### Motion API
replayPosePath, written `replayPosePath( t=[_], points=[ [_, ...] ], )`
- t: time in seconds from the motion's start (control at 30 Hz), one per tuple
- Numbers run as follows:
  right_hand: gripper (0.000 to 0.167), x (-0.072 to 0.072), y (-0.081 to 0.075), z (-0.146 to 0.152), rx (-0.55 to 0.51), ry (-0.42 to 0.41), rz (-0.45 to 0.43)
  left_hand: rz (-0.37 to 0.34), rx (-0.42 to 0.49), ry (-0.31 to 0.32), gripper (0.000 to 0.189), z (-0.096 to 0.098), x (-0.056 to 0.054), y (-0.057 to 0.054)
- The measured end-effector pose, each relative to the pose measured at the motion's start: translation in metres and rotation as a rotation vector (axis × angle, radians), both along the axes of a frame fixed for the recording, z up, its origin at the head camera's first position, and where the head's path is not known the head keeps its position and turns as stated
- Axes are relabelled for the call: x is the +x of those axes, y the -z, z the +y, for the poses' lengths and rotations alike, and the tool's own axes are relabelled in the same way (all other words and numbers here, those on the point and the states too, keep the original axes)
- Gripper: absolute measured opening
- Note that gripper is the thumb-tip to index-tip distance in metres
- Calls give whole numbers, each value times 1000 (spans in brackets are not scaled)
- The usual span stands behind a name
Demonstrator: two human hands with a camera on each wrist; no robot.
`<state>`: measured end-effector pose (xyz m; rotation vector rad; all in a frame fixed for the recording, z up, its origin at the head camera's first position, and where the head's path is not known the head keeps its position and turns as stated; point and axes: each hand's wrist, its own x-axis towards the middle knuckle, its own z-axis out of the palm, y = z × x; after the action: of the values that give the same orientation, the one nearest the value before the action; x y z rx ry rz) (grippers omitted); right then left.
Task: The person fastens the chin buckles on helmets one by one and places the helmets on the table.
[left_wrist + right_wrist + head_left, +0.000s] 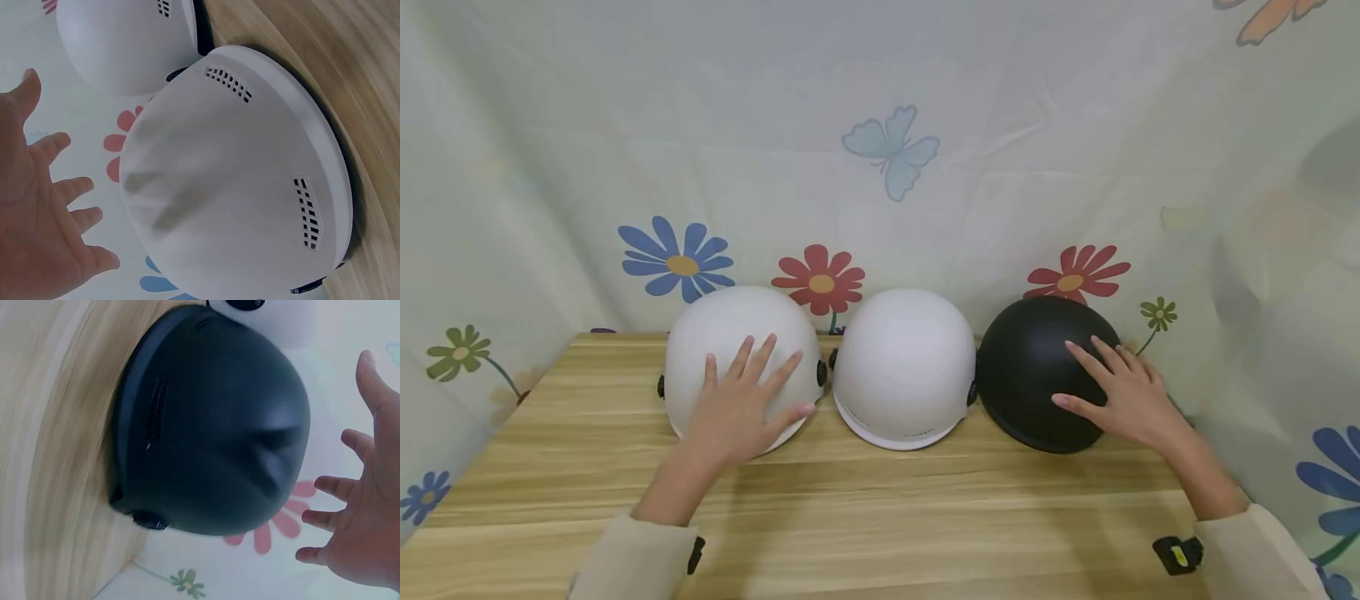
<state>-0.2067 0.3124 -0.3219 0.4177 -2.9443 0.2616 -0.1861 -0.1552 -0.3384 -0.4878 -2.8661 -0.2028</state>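
Three helmets stand in a row at the back of a wooden table. In the head view, my left hand, fingers spread, is in front of the left white helmet. The left wrist view shows a gap between that hand and the white helmet with its slotted vents. A second white helmet sits in the middle. At the right, my right hand spreads its fingers over the black helmet. In the right wrist view this hand is apart from the black helmet.
The wooden table reaches toward me in front of the helmets. Behind them hangs a pale curtain printed with flowers and butterflies, which also closes in both sides. The middle and black helmets stand close together.
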Motion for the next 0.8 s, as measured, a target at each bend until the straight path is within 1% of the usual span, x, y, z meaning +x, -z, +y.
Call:
replayPosePath(
  t=[0.1,0.23,0.3,0.43,0.53,0.67,0.8],
  points=[
    [84,0,0,11,-53,4,-40,4,4,17,71,2,0,2],
    [82,-1,3,25,-168,-16,-98,9,15,37,70,6,0,5],
    [81,-1,4,31,-221,-12,-131,14,26,48,69,8,0,6],
    [78,1,5,42,-309,57,-223,35,40,74,70,12,1,10],
    [73,2,7,50,-373,90,-286,56,50,88,70,15,1,12],
    [67,3,13,60,-467,77,-353,73,72,106,69,18,2,15],
    [65,1,20,70,-569,64,-419,79,107,134,69,21,2,19]
  ],
)
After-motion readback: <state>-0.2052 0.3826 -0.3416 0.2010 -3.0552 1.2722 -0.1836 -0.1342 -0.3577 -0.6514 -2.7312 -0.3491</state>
